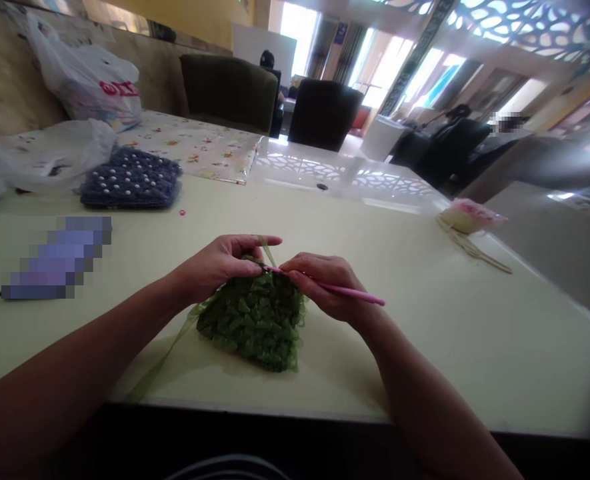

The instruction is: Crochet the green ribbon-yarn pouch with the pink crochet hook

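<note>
My left hand [217,267] pinches the top edge of a green crocheted ribbon piece [249,323], which rests on the pale table. A sheer green ribbon strand [268,251] rises past my left fingertips, and a loose length [162,357] trails toward the table's front edge. My right hand [325,285] grips a pink crochet hook [355,294], whose tip meets the work beside my left fingers. The hook's point is hidden among the stitches.
A dark crocheted piece with white beads [131,179] lies at the left beside white plastic bags [82,77] and a floral cloth [195,147]. A pixelated purple object [57,260] sits nearer. A pale ribbon bundle [467,217] lies right. A seated person [449,137] is behind.
</note>
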A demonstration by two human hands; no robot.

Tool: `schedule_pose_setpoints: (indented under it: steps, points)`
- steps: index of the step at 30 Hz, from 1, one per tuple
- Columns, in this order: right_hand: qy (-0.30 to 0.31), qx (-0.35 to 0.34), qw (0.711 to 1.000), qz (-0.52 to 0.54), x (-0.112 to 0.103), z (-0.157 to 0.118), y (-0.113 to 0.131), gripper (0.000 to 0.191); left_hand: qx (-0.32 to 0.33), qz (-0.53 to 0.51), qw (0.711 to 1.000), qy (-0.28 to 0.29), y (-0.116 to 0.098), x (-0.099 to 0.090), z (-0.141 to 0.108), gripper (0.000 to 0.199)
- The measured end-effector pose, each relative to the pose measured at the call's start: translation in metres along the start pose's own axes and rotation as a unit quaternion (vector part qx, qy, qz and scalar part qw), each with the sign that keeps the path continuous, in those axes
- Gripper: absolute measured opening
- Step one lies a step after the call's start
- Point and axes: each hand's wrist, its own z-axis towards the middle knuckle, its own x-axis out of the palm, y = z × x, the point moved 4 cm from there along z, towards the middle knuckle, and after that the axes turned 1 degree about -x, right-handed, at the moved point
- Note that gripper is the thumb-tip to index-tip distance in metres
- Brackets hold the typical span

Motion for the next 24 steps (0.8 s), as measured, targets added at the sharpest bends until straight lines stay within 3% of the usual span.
schedule_pose_setpoints:
  steps: [5, 7, 10, 14, 17, 21, 24]
  points:
    - [0.027, -0.022, 0.988, -0.149, 0.01, 0.0, 0.0, 0.022, 0.088, 0.214, 0.969, -0.086, -0.008, 0.004, -0.005, 0.051]
    - [0.03, -0.027, 0.969, -0.243, 0.019, 0.0, -0.001, 0.024, 0.131, 0.267, 0.948, -0.113, -0.009, 0.01, -0.007, 0.049]
    - [-0.017, -0.061, 0.921, -0.384, 0.031, -0.001, 0.0, 0.027, 0.172, 0.283, 0.935, -0.126, -0.007, 0.018, -0.01, 0.043]
    - [-0.096, -0.099, 0.878, -0.457, 0.043, -0.003, 0.002, 0.025, 0.118, 0.181, 0.966, -0.143, 0.002, 0.015, -0.007, 0.035]
    - [-0.107, -0.117, 0.864, -0.478, 0.047, -0.004, 0.003, 0.021, 0.051, 0.07, 0.986, -0.141, 0.011, 0.009, -0.002, 0.043]
    - [-0.119, -0.103, 0.854, -0.496, 0.048, -0.006, 0.004, 0.021, 0.009, -0.035, 0.993, -0.108, 0.018, 0.009, 0.001, 0.06]
    - [-0.136, -0.09, 0.85, -0.5, 0.047, -0.007, 0.005, 0.023, -0.014, -0.128, 0.988, -0.08, 0.022, 0.013, 0.002, 0.06]
